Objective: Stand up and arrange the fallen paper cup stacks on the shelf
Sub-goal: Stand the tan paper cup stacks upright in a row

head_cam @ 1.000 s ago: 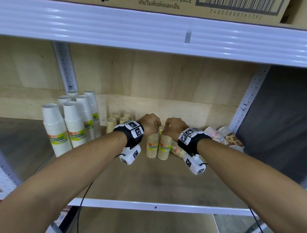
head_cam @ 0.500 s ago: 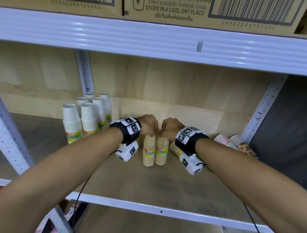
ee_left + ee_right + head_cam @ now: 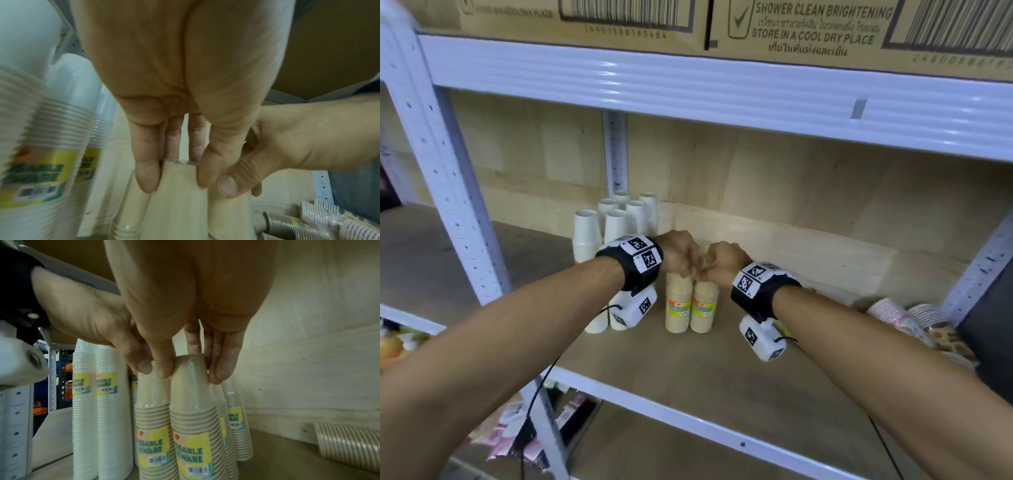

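Two tan paper cup stacks stand upright side by side mid-shelf, the left stack [image 3: 678, 305] [image 3: 176, 203] [image 3: 153, 410] touching the right stack [image 3: 703, 306] [image 3: 193, 410]. My left hand [image 3: 683, 270] [image 3: 176, 177] pinches the top of the left stack between thumb and fingers. My right hand [image 3: 709, 274] [image 3: 191, 371] grips the top of the right stack the same way. Fallen patterned stacks [image 3: 893, 313] [image 3: 320, 216] lie at the shelf's right end, and a striped fallen stack [image 3: 349, 447] lies beside the back wall.
Several tall white cup stacks [image 3: 619, 219] [image 3: 102, 402] stand upright left of my hands, by the shelf post [image 3: 448, 192]. More tan stacks [image 3: 236, 418] stand behind the held pair. Cardboard boxes [image 3: 808, 27] sit on the shelf above. The shelf board [image 3: 705, 383] runs to its front rail.
The head view has swung and drawn closer. Both hands keep their hold on the tops of the two tan stacks, which now appear nearer the white stacks.
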